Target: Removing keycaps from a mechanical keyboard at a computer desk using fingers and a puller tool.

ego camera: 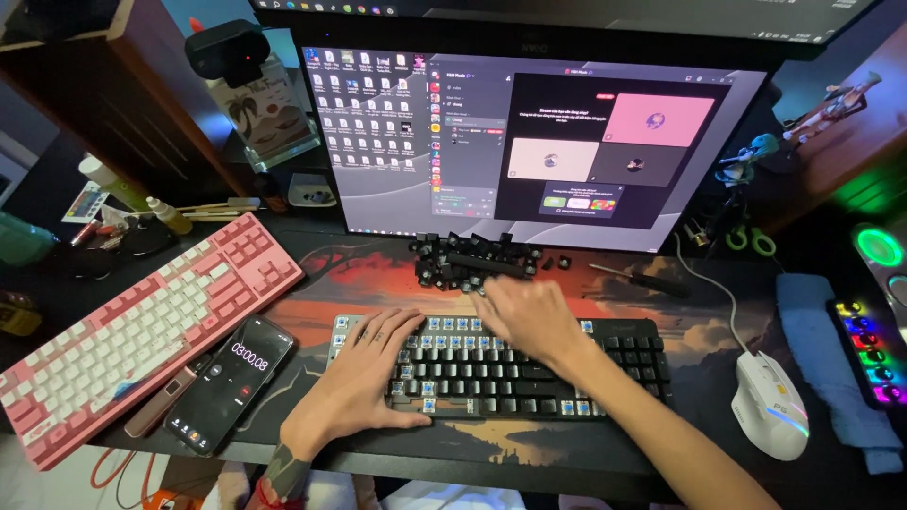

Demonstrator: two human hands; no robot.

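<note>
- A black keyboard (529, 368), many switches bared, is seen on the desk (567, 453) under both hands.
- The left hand (364, 378) is laid flat on its left end, fingers (392, 326) spread.
- The right hand (529, 316) is stretched over its top edge; whether its fingers are closed cannot be told.
- Loose keycaps (472, 260) are piled just beyond the right fingers.
- A phone (231, 382) lies left of the left fingers, a mouse (770, 401) well right.
</note>
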